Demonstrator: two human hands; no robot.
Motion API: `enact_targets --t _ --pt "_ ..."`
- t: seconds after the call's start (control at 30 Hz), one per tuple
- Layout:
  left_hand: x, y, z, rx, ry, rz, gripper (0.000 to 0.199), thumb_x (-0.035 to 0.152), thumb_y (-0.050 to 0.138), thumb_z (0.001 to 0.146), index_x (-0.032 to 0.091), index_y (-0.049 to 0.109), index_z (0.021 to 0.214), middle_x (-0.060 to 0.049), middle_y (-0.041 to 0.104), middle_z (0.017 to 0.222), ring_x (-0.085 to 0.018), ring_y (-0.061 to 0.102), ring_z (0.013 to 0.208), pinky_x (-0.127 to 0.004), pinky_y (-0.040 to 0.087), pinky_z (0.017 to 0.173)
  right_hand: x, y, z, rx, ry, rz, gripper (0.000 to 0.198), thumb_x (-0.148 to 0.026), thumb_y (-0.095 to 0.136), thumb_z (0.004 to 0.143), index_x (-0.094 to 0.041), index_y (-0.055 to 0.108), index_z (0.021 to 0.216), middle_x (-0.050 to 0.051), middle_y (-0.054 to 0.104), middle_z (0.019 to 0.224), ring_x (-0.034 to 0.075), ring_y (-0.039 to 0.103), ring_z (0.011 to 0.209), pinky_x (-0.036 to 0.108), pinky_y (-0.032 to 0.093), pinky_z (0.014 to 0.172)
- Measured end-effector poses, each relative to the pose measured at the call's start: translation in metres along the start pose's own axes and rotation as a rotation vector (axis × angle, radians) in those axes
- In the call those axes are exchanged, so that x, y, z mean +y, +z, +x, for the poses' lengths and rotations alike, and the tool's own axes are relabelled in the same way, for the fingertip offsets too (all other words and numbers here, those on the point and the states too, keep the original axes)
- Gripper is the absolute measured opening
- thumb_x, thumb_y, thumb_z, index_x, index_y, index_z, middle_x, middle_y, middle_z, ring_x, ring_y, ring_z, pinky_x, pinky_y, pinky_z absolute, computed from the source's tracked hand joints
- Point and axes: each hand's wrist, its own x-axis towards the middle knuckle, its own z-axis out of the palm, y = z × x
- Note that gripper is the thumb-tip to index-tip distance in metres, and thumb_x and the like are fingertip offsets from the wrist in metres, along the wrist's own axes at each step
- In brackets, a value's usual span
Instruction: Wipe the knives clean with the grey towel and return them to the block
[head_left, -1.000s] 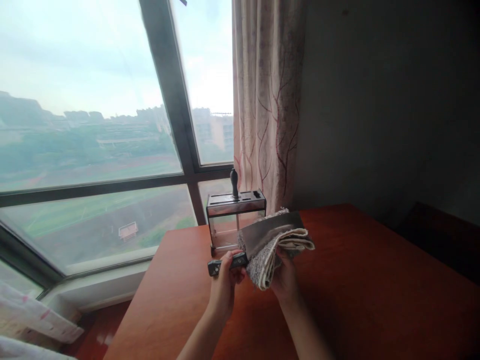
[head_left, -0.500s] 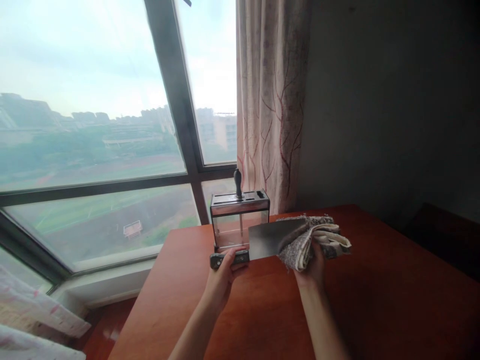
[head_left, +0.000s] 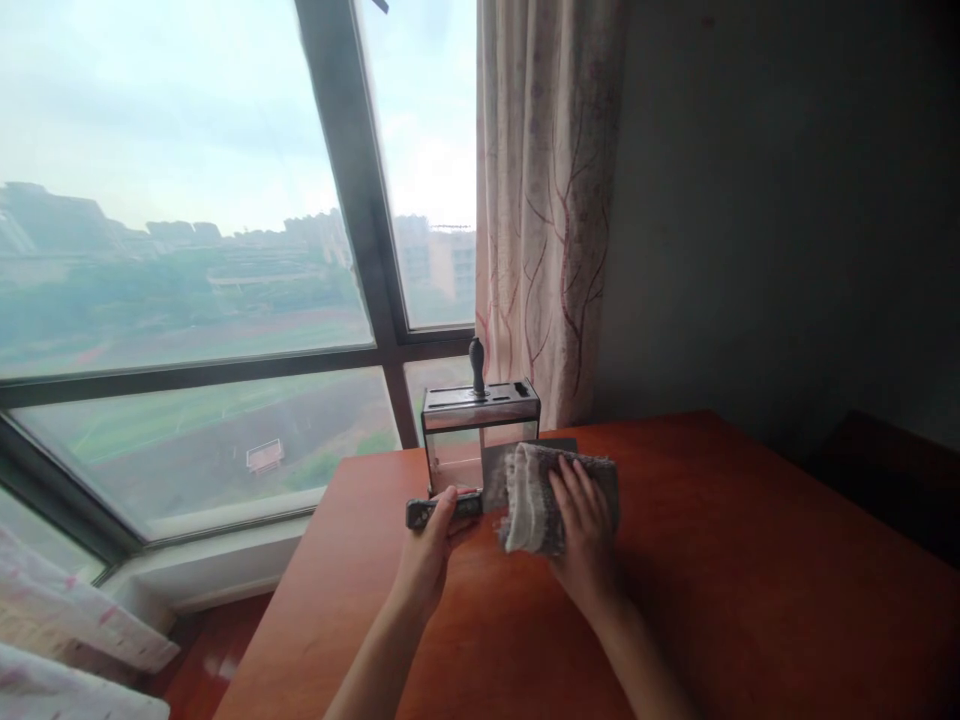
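Observation:
My left hand (head_left: 435, 535) is closed around the black handle of a cleaver (head_left: 493, 478), its thumb along the top. The wide blade points right, raised over the table. Over most of the blade lies a folded grey cloth (head_left: 531, 505), which my right hand (head_left: 587, 520) presses from above with its fingers bent across it. Only the blade's part near the handle and a strip of its upper edge show; the rest is hidden under the cloth. Just behind the cleaver stands a knife block (head_left: 481, 400) with clear sides and a dark-handled tool upright in its top.
The reddish-brown wooden table (head_left: 712, 560) stretches under both arms and to the right. Beyond its far edge hangs a patterned curtain (head_left: 544, 200) beside a large window (head_left: 187, 250). A dark wall (head_left: 750, 200) rises at the right.
My right hand has gone from under the cloth to on top of it. The cloth has moved left along the blade toward the handle. The cleaver has shifted slightly left.

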Motion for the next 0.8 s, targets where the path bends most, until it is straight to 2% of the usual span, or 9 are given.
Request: enact_targets --t 0.1,0.2,0.3,0.47,0.6,0.67,0.8 --pt "-0.005 0.003 -0.002 -0.014 -0.009 0.013 0.044 0.047 0.069 0.073 0.008 0.069 0.095 -0.013 0.074 0.089 -0.023 0.069 0.076 -0.031 0.054 0.068 -0.025 0.009 -0.002 -0.124 -0.008 -0.206 0.067 -0.010 0.052 0.079 -0.013 0.031 0.143 0.016 0.029 0.151 0.035 0.020 0.140 0.058 0.027 0.108" --pt "-0.008 0.007 -0.007 -0.049 -0.004 0.043 0.045 0.047 0.070 0.072 0.011 0.069 0.098 -0.010 0.074 0.083 -0.024 0.068 0.077 -0.031 0.053 0.065 -0.042 0.012 -0.004 -0.170 -0.080 -0.248 0.063 -0.010 0.049 0.082 -0.015 0.033 0.143 0.014 0.028 0.152 0.034 0.017 0.141 0.058 0.025 0.109" --pt "-0.009 0.011 -0.012 -0.066 -0.002 0.091 0.046 0.049 0.073 0.066 0.014 0.070 0.097 -0.007 0.073 0.079 -0.023 0.067 0.073 -0.028 0.050 0.060 -0.046 0.009 -0.003 -0.224 -0.181 -0.195 0.061 -0.009 0.048 0.082 -0.018 0.036 0.141 0.010 0.030 0.152 0.033 0.019 0.141 0.056 0.025 0.109" --pt "-0.008 0.013 -0.011 -0.067 -0.003 0.149 0.039 0.049 0.074 0.065 0.012 0.070 0.079 -0.005 0.069 0.067 -0.017 0.063 0.060 -0.023 0.045 0.052 -0.028 0.002 0.006 -0.235 -0.205 -0.154 0.061 -0.006 0.046 0.081 -0.019 0.038 0.140 0.007 0.034 0.150 0.028 0.022 0.141 0.051 0.026 0.111" --pt "-0.004 0.006 -0.005 -0.086 0.012 0.099 0.043 0.048 0.070 0.071 0.010 0.071 0.092 -0.011 0.073 0.083 -0.021 0.067 0.070 -0.029 0.051 0.065 -0.006 -0.002 0.008 -0.167 -0.137 -0.166 0.061 -0.010 0.049 0.082 -0.019 0.037 0.140 0.009 0.038 0.148 0.029 0.025 0.140 0.052 0.025 0.110" --pt "-0.002 0.001 -0.001 -0.077 0.002 0.103 0.047 0.050 0.069 0.071 0.009 0.070 0.095 -0.014 0.073 0.087 -0.023 0.069 0.072 -0.029 0.051 0.064 0.004 -0.004 0.007 -0.125 -0.102 -0.120 0.064 -0.014 0.055 0.080 -0.018 0.035 0.141 0.012 0.039 0.147 0.031 0.027 0.139 0.055 0.026 0.110" --pt "0.005 -0.005 0.003 -0.008 0.000 0.122 0.049 0.051 0.069 0.070 0.009 0.070 0.095 -0.014 0.074 0.085 -0.023 0.069 0.071 -0.029 0.050 0.061 0.018 -0.005 0.002 -0.010 0.017 0.160 0.066 -0.026 0.062 0.076 -0.019 0.039 0.138 0.014 0.042 0.144 0.034 0.034 0.135 0.058 0.030 0.107"
